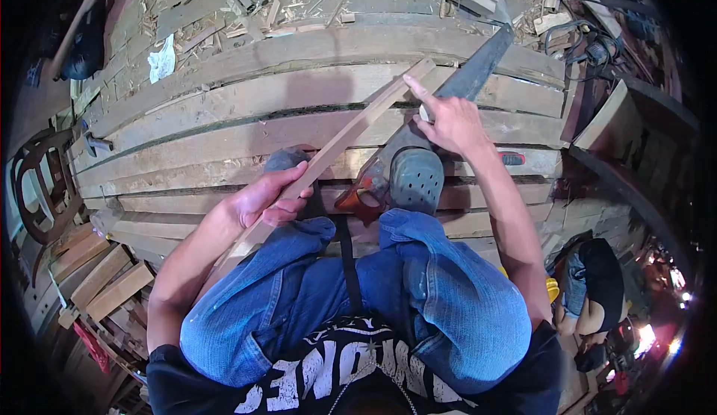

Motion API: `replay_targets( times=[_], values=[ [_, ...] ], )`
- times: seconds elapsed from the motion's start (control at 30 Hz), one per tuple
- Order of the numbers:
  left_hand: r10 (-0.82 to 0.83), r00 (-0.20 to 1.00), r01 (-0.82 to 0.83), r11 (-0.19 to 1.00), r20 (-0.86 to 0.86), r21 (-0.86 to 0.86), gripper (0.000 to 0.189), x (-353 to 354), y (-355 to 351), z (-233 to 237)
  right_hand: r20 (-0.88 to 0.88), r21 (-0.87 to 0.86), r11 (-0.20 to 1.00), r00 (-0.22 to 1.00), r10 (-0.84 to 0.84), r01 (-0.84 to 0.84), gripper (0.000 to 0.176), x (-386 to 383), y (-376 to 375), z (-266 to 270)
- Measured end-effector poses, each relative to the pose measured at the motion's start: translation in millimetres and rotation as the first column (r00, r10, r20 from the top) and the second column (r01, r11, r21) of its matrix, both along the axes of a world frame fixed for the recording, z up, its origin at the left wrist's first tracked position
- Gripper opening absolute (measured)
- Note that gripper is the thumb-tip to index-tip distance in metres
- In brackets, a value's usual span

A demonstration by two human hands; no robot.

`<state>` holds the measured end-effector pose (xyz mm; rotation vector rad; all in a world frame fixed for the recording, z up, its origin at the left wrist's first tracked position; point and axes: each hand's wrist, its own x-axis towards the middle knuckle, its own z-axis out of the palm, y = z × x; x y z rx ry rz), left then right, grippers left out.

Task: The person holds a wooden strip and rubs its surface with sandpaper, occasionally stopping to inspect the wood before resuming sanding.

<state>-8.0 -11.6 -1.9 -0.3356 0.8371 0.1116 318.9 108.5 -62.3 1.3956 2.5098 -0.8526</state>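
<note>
My left hand (272, 197) is closed around the lower part of a long, narrow wooden strip (358, 125), which slants up and to the right over the planks. My right hand (454, 122) is by the strip's far end, its index fingertip at the wood's edge. A small pale thing (424, 112) shows between its thumb and curled fingers, too little visible to name. Beneath that hand lies a handsaw (472, 66) with an orange handle (361, 200), partly hidden by the hand and beside my clog (416, 180).
Long wooden planks (246, 137) with gaps between them lie under my feet. Offcuts and shavings (284, 1) litter the far floor. A hammer (97, 144) is at left, a red-and-black tool (511, 159) at right. Another person (594, 288) is at lower right.
</note>
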Motion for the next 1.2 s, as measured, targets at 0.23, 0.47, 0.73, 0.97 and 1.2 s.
replay_targets(
  times=[0.23, 0.47, 0.73, 0.97, 1.2],
  values=[
    [-0.194, 0.928, 0.288, 0.915, -0.319, 0.283, 0.049, 11, 9, 24, 0.030, 0.050, 0.997, 0.998, -0.053, 0.051, 0.054, 5, 10, 2],
    [-0.283, 0.827, 0.501, 0.761, -0.486, 0.411, 0.048, 19, 10, 26, -0.652, 0.306, 0.910, 0.758, -0.016, 0.281, 0.033, -39, -19, 14],
    [-0.334, 0.853, 0.478, 0.808, -0.402, 0.344, 0.048, 16, 19, 34, -0.592, 0.318, 0.946, 0.765, 0.255, -0.069, 0.045, -48, -34, -17],
    [-0.305, 0.879, 0.429, 0.844, -0.367, 0.324, 0.049, 16, 22, 35, -0.609, 0.248, 0.969, 0.779, 0.147, 0.011, 0.042, -43, -31, -15],
    [-0.318, 0.873, 0.443, 0.833, -0.369, 0.330, 0.049, 16, 20, 32, -0.602, 0.240, 0.971, 0.786, 0.137, 0.014, 0.042, -30, -4, -30]
  ],
)
